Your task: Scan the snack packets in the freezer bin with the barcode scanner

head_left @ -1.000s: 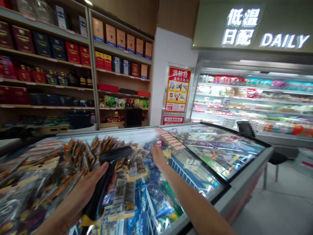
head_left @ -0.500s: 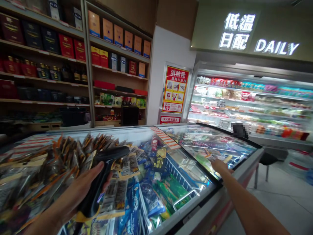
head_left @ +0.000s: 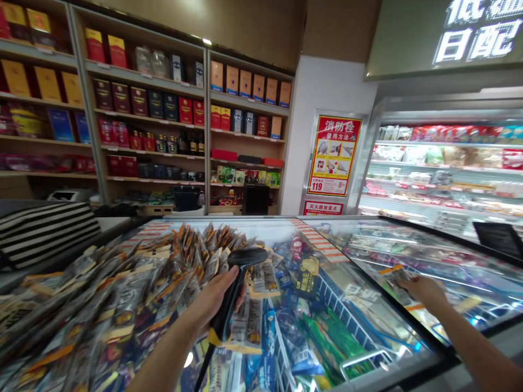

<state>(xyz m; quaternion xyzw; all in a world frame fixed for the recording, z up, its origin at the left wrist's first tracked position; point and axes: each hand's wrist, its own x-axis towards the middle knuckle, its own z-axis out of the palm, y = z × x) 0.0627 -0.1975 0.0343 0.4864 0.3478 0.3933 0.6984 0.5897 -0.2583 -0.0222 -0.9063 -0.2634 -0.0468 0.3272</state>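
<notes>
My left hand [head_left: 216, 298] is wrapped round the handle of a black barcode scanner [head_left: 244, 260], whose head points to the right and whose cable hangs down. Off to the right, above the freezer's glass, my right hand [head_left: 427, 291] pinches a small clear snack packet [head_left: 395, 276] with an orange edge. Below and left of the scanner spreads a big heap of similar packets [head_left: 134, 302]. Just behind the scanner lie more packets with beige edges [head_left: 265, 277]. What is printed on the held packet is too blurred to read.
A chest freezer with a sliding glass top [head_left: 363, 291] holds wire baskets [head_left: 363, 359] of green and blue bags. Wooden shelves [head_left: 149, 114] with boxes and bottles stand behind. A lit chiller [head_left: 449, 141] is at the right, a striped bag [head_left: 49, 234] at the left.
My view has turned left, so both hands appear farther right. The packet in my right hand now shows more clearly. My left hand still grips the scanner.
</notes>
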